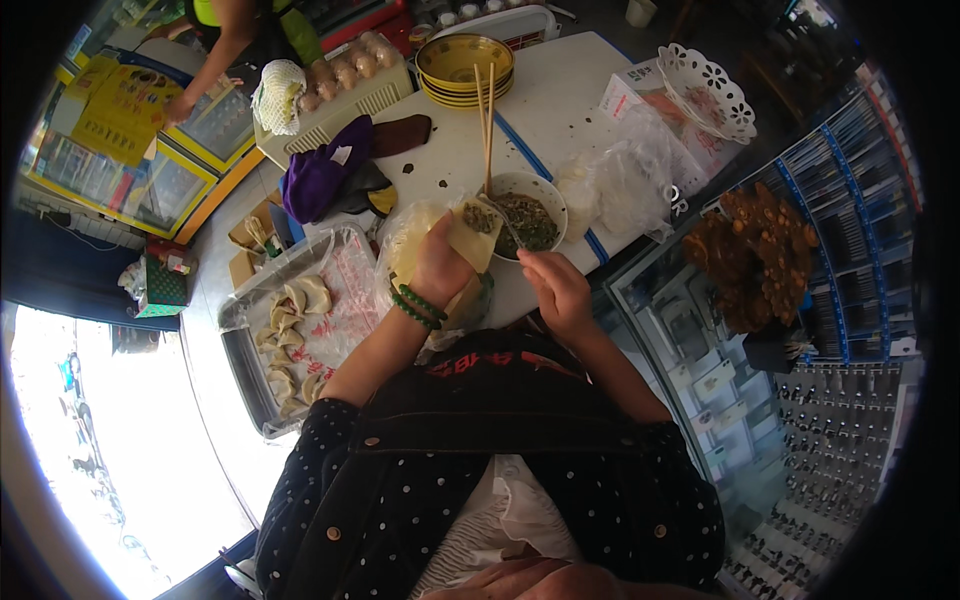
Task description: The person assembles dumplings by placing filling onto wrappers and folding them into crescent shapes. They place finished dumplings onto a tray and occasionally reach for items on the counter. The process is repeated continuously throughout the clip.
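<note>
My left hand (441,264) holds a square dumpling wrapper (480,246) on its palm and fingers. A small mound of chopped filling (478,217) sits on the wrapper's far part. In my right hand (559,291) is the handle of a metal spoon (513,227), its tip at the filling. Just beyond, a white bowl (556,201) contains dark green minced filling (531,222). A pair of wooden chopsticks (487,127) leans upright in the bowl. Under and beside my left hand lies a clear plastic bag (405,234), its contents partly hidden.
A plastic-lined metal tray (241,375) at left bears several folded dumplings (289,334). Stacked yellow bowls (465,64), a purple cloth item (326,169), and a crate (360,97) with eggs stand farther back. Plastic-bagged items (630,180) and a glass display case (675,360) are at right. Another person's arm (214,67) reaches in.
</note>
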Demonstrator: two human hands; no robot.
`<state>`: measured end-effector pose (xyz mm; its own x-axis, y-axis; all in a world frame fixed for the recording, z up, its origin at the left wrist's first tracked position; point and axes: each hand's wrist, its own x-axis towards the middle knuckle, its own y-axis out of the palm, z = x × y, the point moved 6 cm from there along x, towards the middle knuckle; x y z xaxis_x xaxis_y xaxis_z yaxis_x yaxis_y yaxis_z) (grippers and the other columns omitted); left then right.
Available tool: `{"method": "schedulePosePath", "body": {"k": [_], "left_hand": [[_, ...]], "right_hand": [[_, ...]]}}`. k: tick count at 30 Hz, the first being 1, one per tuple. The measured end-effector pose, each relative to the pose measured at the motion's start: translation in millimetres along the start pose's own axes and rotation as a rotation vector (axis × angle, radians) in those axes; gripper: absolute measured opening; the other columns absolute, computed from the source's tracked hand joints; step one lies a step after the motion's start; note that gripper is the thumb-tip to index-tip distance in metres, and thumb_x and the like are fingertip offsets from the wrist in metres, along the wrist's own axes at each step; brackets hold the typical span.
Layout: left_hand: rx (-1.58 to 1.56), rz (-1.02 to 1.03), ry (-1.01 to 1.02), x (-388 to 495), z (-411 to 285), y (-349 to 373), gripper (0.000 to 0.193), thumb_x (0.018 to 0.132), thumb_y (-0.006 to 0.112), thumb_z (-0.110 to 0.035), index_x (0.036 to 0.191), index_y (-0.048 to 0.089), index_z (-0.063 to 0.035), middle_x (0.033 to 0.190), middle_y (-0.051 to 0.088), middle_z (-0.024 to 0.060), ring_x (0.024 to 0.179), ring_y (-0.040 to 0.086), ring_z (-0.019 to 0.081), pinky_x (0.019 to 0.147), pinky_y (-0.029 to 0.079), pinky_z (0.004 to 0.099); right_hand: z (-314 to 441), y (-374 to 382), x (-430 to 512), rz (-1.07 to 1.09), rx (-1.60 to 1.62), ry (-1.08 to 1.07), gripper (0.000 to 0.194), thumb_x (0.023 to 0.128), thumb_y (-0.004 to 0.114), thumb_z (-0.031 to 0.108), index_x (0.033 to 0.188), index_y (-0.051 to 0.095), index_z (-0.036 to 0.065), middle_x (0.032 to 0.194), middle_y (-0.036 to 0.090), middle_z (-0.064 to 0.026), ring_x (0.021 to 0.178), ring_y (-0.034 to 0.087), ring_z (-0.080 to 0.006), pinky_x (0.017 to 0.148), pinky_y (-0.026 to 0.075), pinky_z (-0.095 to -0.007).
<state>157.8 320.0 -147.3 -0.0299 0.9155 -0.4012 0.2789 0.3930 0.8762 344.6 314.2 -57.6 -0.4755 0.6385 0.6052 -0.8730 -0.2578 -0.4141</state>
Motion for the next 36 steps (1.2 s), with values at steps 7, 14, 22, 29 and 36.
{"method": "schedulePosePath", "body": {"k": [7,14,22,29,36], "left_hand": [[0.033,-0.031,0.025,5.2,-8.7,4.2,0.043,0.109,0.036,-0.025,0.138,0.05,0.0036,0.138,0.059,0.0166,0.13,0.055,0.0318,0.116,0.039,0.0446],[0.04,-0.021,0.115,7.5,-27.2,-3.9,0.041,0.108,0.041,-0.027,0.135,0.053,0.0019,0.135,0.061,0.0141,0.127,0.057,0.0306,0.114,0.041,0.0439],[0.096,0.238,0.13,-14.2,-29.0,31.9,0.046,0.107,0.046,-0.032,0.14,0.052,-0.0017,0.133,0.061,0.0153,0.13,0.054,0.0321,0.115,0.039,0.0516],[-0.085,0.394,-0.147,-17.6,-15.2,37.2,0.056,0.101,0.056,-0.052,0.129,0.055,-0.0046,0.108,0.063,0.0097,0.11,0.061,0.0295,0.11,0.044,0.0529],[0.23,0.178,-0.111,-6.4,-3.9,12.9,0.037,0.104,0.058,-0.018,0.136,0.051,-0.0009,0.114,0.064,0.0117,0.104,0.064,0.0278,0.105,0.051,0.0433]], "right_hand": [[15.7,2.8,-5.8,0.367,-0.465,-0.385,0.033,0.083,0.066,0.005,0.116,0.067,0.0,0.096,0.063,-0.0075,0.088,0.066,-0.022,0.071,0.056,-0.0322],[4.4,-2.6,-6.5,0.484,-0.497,-0.357,0.032,0.083,0.063,0.008,0.114,0.067,0.003,0.094,0.062,-0.0064,0.088,0.064,-0.0231,0.07,0.055,-0.0325],[-31.1,-39.0,15.9,0.046,-0.215,-0.029,0.021,0.096,0.068,0.011,0.115,0.071,0.003,0.092,0.071,-0.0141,0.079,0.069,-0.0281,0.069,0.055,-0.0361],[-116.7,-25.2,22.2,-0.02,-0.192,0.321,0.018,0.099,0.063,0.014,0.109,0.072,0.002,0.096,0.073,-0.0155,0.087,0.069,-0.0312,0.075,0.054,-0.0386],[-89.3,-38.1,33.2,-0.053,-0.169,0.143,0.019,0.1,0.064,0.016,0.111,0.073,0.003,0.093,0.073,-0.0121,0.084,0.067,-0.0228,0.075,0.052,-0.0338]]}}
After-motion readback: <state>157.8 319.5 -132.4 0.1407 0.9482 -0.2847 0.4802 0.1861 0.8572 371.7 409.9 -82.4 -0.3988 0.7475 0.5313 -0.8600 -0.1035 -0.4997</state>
